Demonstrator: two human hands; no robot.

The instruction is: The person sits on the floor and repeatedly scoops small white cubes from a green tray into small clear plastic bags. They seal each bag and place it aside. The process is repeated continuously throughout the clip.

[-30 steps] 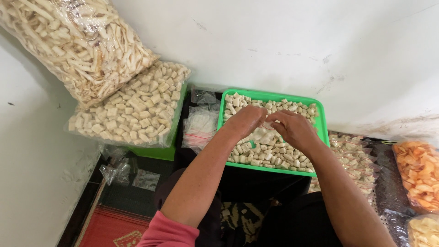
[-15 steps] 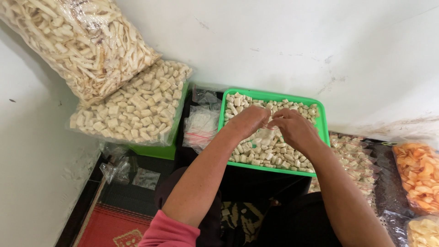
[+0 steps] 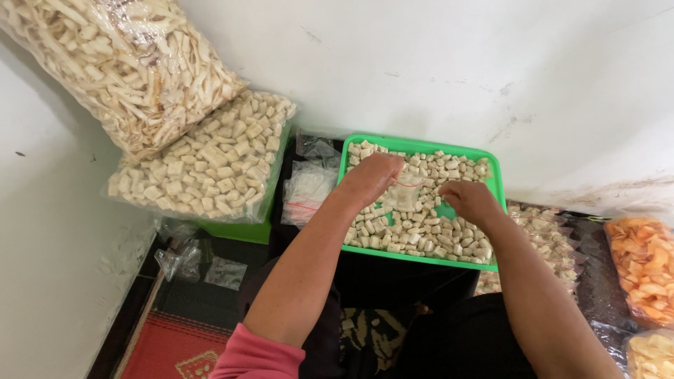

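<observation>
- The left hand [image 3: 375,175] and right hand [image 3: 469,201] are hovering over the green tray [image 3: 491,172] of pale cracker pieces [image 3: 421,235], fingers pinching a small clear bag [image 3: 406,195] between them.
- Two big bags of crackers [image 3: 203,165] are leaning against the wall on the left.
- Orange chips [image 3: 642,267] are lying to the right.

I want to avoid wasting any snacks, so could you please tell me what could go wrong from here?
1. The small clear bag sags between the left hand and right hand; pieces could miss its mouth.
2. The green tray looks perched on dark cloth and might tip.
3. The big stacked snack bags lean and could slide.
</observation>
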